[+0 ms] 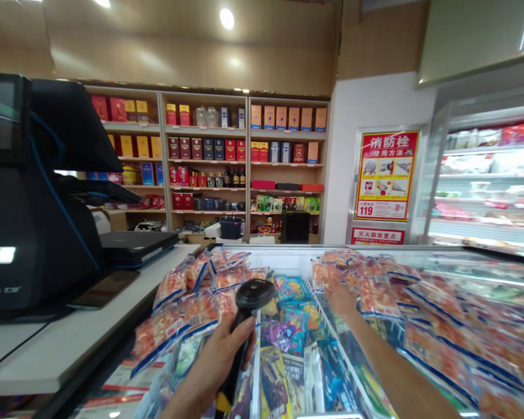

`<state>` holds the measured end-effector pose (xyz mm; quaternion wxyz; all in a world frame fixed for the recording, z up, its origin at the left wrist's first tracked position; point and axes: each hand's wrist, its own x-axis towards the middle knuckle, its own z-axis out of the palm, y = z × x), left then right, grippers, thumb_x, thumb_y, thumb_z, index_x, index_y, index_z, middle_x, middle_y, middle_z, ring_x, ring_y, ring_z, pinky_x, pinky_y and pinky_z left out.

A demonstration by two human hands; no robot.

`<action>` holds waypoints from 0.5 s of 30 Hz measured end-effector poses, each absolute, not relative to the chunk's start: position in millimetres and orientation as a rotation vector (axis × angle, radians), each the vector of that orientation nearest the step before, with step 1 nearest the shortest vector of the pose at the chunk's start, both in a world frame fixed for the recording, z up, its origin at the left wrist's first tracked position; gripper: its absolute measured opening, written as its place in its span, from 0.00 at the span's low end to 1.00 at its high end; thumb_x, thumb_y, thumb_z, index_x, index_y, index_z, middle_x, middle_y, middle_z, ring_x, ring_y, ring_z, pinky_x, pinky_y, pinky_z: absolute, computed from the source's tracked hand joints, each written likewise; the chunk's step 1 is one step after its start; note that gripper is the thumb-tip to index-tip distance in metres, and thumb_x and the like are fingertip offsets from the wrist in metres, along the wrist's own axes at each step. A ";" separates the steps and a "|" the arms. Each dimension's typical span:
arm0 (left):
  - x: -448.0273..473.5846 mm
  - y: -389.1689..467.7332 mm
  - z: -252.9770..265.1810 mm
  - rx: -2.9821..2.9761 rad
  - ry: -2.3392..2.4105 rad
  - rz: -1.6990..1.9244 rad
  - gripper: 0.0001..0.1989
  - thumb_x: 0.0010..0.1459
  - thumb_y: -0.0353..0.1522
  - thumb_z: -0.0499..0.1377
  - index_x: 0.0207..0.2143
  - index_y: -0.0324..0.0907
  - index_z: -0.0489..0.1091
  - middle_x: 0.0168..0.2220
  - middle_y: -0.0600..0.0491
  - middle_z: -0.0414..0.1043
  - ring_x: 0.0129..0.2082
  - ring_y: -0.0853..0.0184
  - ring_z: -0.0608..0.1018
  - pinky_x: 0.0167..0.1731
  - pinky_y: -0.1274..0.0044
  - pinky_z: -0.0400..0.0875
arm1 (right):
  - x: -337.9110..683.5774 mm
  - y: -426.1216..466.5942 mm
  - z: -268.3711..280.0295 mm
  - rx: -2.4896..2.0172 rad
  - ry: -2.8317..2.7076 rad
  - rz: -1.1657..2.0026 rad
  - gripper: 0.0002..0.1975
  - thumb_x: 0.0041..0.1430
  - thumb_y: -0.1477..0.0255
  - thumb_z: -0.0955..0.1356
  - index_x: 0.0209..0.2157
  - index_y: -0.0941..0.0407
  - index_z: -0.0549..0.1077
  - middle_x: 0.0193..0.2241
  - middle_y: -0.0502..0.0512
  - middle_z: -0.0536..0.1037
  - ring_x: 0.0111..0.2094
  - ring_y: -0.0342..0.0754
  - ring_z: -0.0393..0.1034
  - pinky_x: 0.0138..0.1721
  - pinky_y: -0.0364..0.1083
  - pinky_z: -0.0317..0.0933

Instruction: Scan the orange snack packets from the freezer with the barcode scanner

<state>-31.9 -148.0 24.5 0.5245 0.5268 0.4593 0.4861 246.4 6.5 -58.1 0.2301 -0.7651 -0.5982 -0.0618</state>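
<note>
My left hand (227,355) is wrapped round the handle of a black barcode scanner (255,294), its head pointing up and away. To its left lie clear packets of orange-pink food with blue edges (201,311), piled along the side of an ice-cream freezer. My right hand (341,298) reaches forward to a similar packet (325,272) at the far right pile and touches it. Its fingers blend into the packets, so their grip does not show. Between my hands, colourful ice-cream wrappers (283,334) fill the freezer, lying below the level of the packets.
At the left, a white counter (39,358) carries a black checkout terminal (39,233) and a phone (105,289). White wire dividers (332,326) run through the freezer. More packets (475,331) spread over the right side. Behind stand shelves of boxes (205,149) and a lit fridge (489,180).
</note>
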 end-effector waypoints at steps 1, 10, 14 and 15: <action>-32.3 -149.0 25.2 1.258 1.094 1.161 0.13 0.46 0.41 0.52 0.19 0.41 0.58 0.12 0.60 0.59 0.13 0.76 0.62 0.15 0.83 0.55 | 242.7 2.7 -59.4 -2.064 -1.663 -0.127 0.18 0.52 0.69 0.55 0.45 0.50 0.63 0.46 0.56 0.64 0.45 0.52 0.58 0.44 0.56 0.48; -42.2 -155.5 25.8 1.213 1.041 1.142 0.14 0.45 0.42 0.54 0.21 0.41 0.59 0.13 0.60 0.60 0.13 0.76 0.62 0.14 0.83 0.56 | 234.3 8.2 -59.3 -2.070 -1.500 0.045 0.22 0.48 0.61 0.59 0.40 0.61 0.67 0.37 0.63 0.71 0.39 0.51 0.65 0.35 0.45 0.56; -45.6 -155.1 20.7 1.181 1.002 1.131 0.15 0.44 0.43 0.54 0.21 0.40 0.59 0.14 0.59 0.61 0.13 0.76 0.62 0.14 0.83 0.58 | 227.8 11.7 -62.5 -2.001 -1.597 0.152 0.15 0.47 0.64 0.60 0.27 0.59 0.72 0.28 0.59 0.75 0.34 0.49 0.68 0.31 0.43 0.57; -45.9 -154.9 19.1 1.172 0.995 1.122 0.15 0.44 0.43 0.55 0.21 0.40 0.59 0.15 0.59 0.62 0.13 0.77 0.62 0.14 0.83 0.58 | 224.4 10.7 -63.6 -1.994 -1.571 0.151 0.14 0.47 0.66 0.59 0.27 0.59 0.72 0.28 0.57 0.75 0.33 0.48 0.68 0.31 0.43 0.57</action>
